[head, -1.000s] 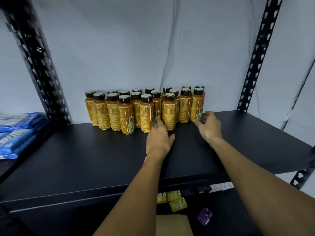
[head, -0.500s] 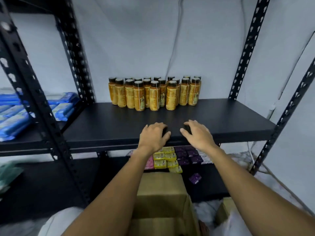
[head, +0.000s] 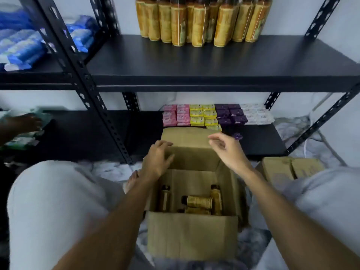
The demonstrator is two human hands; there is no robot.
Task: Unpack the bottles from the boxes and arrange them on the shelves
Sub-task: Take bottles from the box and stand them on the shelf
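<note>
Partly done: shelved bottles [head: 200, 22] stood in upright rows on the upper shelf [head: 194, 61], above and behind the open box [head: 191, 236]. A few boxed bottles [head: 198, 201] remained inside it, some upright, one flat. A second box [head: 292, 168] sat right of it, apparently unopened. The left hand [head: 156, 160] and right hand [head: 228, 151] were over the open box's far side, fingers [head: 216, 137] loose and part-spread, holding nothing; whether the left hand touched cardboard, cannot tell. The boxed bottles lay below the fingers, apart.
</note>
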